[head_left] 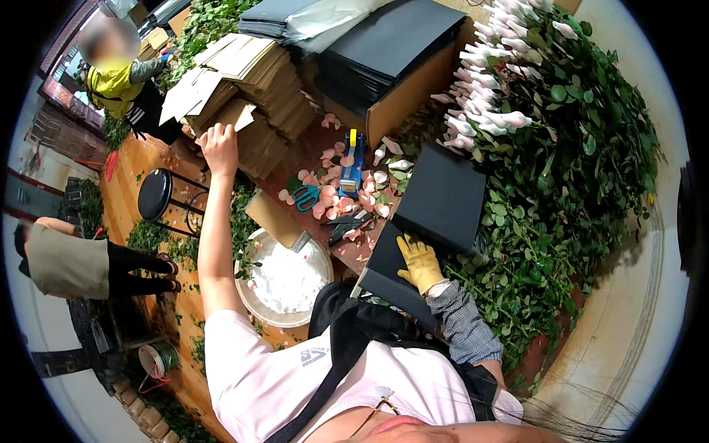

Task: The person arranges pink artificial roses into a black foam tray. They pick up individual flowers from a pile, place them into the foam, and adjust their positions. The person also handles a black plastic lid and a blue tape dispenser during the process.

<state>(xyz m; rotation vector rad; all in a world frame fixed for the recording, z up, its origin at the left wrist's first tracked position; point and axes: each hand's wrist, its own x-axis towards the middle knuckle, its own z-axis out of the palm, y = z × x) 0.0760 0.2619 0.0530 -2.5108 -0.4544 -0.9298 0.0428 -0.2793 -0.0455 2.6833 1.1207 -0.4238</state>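
My bare left hand (219, 151) reaches up to a tall stack of cream card sheets (262, 81), its fingers bent at the edge beside a loose sheet; what they grip, if anything, is unclear. My right hand (417, 262), in a yellow glove, lies with fingers apart on a black folded board (382, 262), just below a black box (441, 192). Between my hands are a blue tape dispenser (353, 166), teal scissors (305, 197) and scattered pink petals (327, 177). A round tub (284, 280) of white material sits below them, with a cardboard piece (269, 218) at its rim.
Wrapped roses (509, 88) and dense foliage fill the right side, beside a wall. Black sheets (384, 37) stack at the back. A co-worker in yellow (118, 88) stands upper left; another person (66, 258) is lower left, near a black stool (155, 193) and a bucket (155, 362).
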